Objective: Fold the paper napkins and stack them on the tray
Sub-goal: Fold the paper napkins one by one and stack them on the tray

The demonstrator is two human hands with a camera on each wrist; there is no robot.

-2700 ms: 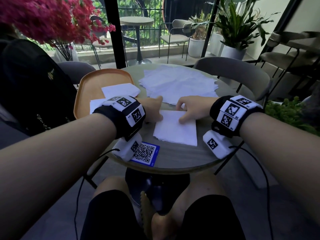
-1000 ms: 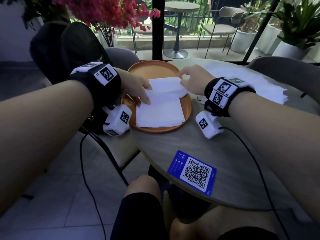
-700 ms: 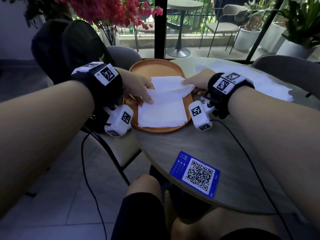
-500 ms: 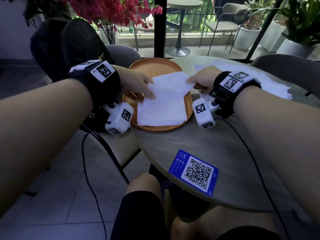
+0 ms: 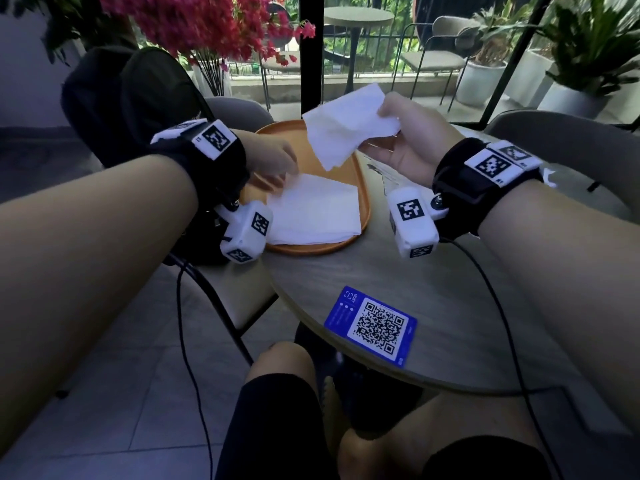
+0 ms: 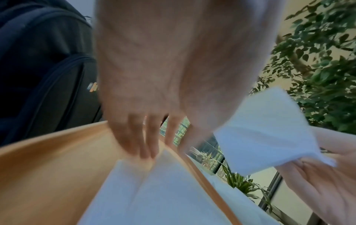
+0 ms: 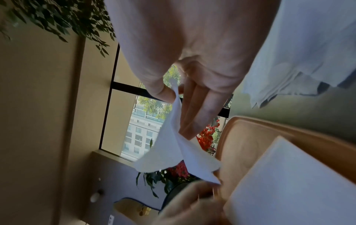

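Observation:
An orange tray point(image 5: 363, 206) lies at the table's left edge with a stack of folded white napkins point(image 5: 313, 214) on it. My left hand point(image 5: 282, 169) reaches down onto the stack's far left corner with straight fingers point(image 6: 143, 146). My right hand point(image 5: 384, 114) pinches a second folded napkin point(image 5: 346, 129) between thumb and fingers point(image 7: 199, 115) and holds it in the air above the tray's far end. This lifted napkin point(image 7: 173, 153) hangs loose and bent. The pile of unfolded napkins point(image 7: 298, 50) lies on the table beyond my right hand, mostly hidden in the head view.
A blue QR card point(image 5: 372, 325) lies near the table's front edge. A black backpack point(image 5: 131, 98) sits on the chair left of the tray. A grey chair point(image 5: 561, 140) stands at the far right. Red flowers point(image 5: 207, 26) stand behind the tray.
My right hand has pinched the far napkin and lifted it off the tray, up and to the right. My left hand has stayed on the near stack.

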